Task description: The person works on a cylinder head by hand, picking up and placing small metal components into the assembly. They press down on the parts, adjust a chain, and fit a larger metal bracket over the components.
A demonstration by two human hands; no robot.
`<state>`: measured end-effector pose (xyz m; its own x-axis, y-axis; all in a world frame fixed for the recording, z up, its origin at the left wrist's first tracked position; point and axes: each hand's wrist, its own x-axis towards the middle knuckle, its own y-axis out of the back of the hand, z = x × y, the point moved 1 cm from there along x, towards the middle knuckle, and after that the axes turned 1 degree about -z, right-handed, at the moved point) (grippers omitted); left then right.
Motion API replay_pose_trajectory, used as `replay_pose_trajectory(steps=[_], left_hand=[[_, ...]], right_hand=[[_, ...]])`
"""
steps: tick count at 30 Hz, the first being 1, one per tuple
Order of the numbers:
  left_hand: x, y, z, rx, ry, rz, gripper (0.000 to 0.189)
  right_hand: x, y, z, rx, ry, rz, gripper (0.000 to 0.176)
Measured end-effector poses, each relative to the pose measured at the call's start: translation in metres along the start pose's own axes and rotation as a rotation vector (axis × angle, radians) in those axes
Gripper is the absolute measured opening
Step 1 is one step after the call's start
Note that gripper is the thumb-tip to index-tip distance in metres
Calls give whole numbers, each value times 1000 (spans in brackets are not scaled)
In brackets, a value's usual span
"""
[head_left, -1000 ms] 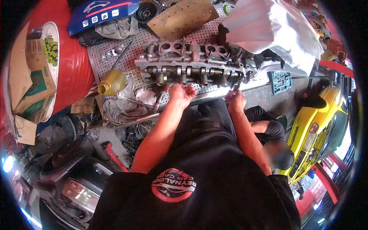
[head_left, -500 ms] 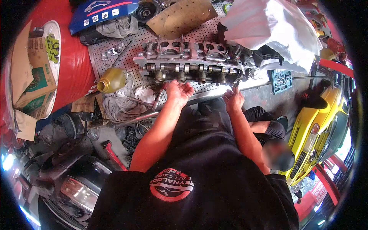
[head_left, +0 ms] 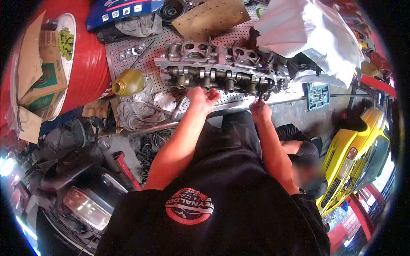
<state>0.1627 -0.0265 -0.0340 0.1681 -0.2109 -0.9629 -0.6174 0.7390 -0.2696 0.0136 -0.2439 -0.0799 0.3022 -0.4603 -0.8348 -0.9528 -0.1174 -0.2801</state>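
A metal cylinder head with a camshaft along its near side lies on the perforated bench top. My left hand is palm up at its near edge, fingers loosely curled and apart, with nothing visible in them. Close to the right end of the cylinder head, my right hand has its fingers pinched together. Whatever is between those fingertips is too small and dark to make out.
Left of the cylinder head are a yellow bottle and crumpled rags. A blue tool case lies to the right. Beside my right arm a person is low down, near a yellow car. A red drum stands left.
The view has shifted slightly, so the bench and cylinder head appear a little further right. My right hand's fingertips are drawn closer together; my left hand keeps nearly the same pose.
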Motion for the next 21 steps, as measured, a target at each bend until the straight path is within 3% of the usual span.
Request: replay_pose_trajectory(steps=[2,5,6,8,12,14,15,17,18,21], left_hand=[[-5,-5,-6,12,-31,-26,37],[6,0,-8,29,-20,-60,36],[2,-1,-8,47,-68,-59,33],[-9,2,-12,81,-164,-53,27],[-15,18,-18,407,-486,-138,2],[-13,17,-19,475,-553,-160,2],[-10,19,-20,507,-585,-169,3],[-1,19,-18,445,-443,-281,5],[-2,19,-17,415,-371,-333,7],[-8,16,-13,603,-390,-213,9]], right_hand=[[-5,-9,3,-9,58,132,12],[10,14,4,-42,69,-57,10],[6,14,4,-30,10,-20,13],[-4,12,3,-86,-60,-152,16],[3,11,-4,-81,-111,-281,21],[12,19,-6,1,-122,-389,22],[11,20,-7,-4,-95,-326,23],[11,20,-10,-17,-44,-202,23],[12,24,-9,-10,-79,-264,22],[20,31,-6,16,-180,-462,24]])
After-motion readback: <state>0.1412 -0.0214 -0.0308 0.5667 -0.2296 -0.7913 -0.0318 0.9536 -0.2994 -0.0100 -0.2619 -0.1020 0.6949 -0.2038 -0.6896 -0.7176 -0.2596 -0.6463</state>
